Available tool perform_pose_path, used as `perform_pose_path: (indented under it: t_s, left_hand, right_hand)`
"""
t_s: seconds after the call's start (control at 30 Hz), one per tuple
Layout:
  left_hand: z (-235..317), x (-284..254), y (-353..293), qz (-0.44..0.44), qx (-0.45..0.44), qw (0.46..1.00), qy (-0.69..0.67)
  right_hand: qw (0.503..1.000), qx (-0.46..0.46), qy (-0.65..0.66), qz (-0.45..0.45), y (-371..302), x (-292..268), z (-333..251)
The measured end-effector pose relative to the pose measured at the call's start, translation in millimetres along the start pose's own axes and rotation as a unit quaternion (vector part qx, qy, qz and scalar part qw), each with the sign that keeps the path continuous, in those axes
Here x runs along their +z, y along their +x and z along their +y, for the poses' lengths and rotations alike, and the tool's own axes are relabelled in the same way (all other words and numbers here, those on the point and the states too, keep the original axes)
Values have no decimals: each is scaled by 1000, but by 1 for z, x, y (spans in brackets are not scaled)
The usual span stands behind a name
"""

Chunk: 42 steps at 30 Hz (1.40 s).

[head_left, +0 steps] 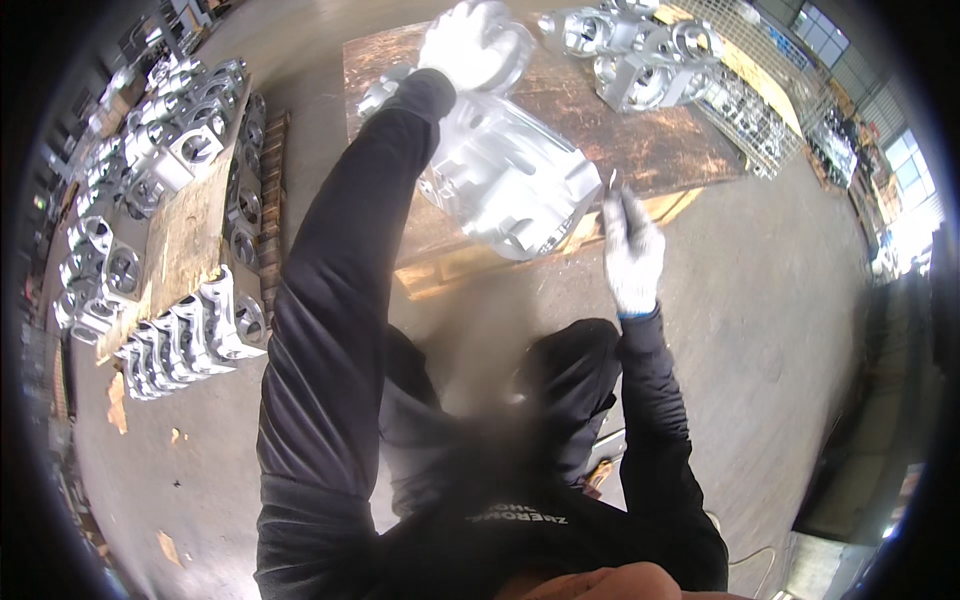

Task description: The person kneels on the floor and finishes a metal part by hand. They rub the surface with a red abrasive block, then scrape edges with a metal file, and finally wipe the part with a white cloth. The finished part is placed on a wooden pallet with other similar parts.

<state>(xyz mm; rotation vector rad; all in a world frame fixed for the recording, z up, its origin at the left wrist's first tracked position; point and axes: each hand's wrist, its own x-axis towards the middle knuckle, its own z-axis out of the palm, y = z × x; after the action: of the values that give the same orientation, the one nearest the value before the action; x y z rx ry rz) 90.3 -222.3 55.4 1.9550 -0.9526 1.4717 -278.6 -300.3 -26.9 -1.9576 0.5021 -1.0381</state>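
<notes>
A large silvery cast-metal housing [505,165] lies on its side on a worn brown wooden board, its near end at the board's front edge. My left hand [472,48], in a white glove, reaches across to the housing's far end and grips its round flange; part of the fingers is hidden. Beside the near right corner of the housing, my right hand [633,255], also gloved in white, is closed around a thin, dark tool [612,182]. Its narrow tip points away from me, close to the casting. The tool's exact kind does not show.
More castings [640,60] stand at the board's far right, near a wire-mesh crate [770,110]. On the left, a pallet stack [195,225] carries many similar castings in layers. The brown board [660,150] rests on a pale wooden pallet [440,275]. Scraps lie on the concrete floor.
</notes>
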Motion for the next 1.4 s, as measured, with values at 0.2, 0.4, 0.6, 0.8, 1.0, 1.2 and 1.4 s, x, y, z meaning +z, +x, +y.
perform_pose_path:
  t_s: [0.2,0.4,0.6,0.8,1.0,1.2,1.4]
  left_hand:
    - [0,-41,25,-175,-44,945,-274]
    - [-7,-40,26,-210,-49,923,-319]
    - [-9,-36,25,-225,-34,931,-286]
    - [-10,-37,26,-237,-45,932,-271]
    - [-13,-25,27,-223,-157,820,-503]
    - [-21,-25,22,-242,-82,894,-368]
    - [-12,-35,19,-191,-45,917,-347]
  right_hand:
    - [908,-316,-271,-34,125,72,-52]
    - [876,-306,-365,-74,174,120,-24]
    - [836,-328,-423,-120,161,134,-31]
    - [863,-321,-344,-185,150,123,-109]
    - [853,-269,-369,-253,231,88,-151]
    - [936,-145,-220,-235,263,77,-75]
    - [975,-22,-110,-190,208,112,-2]
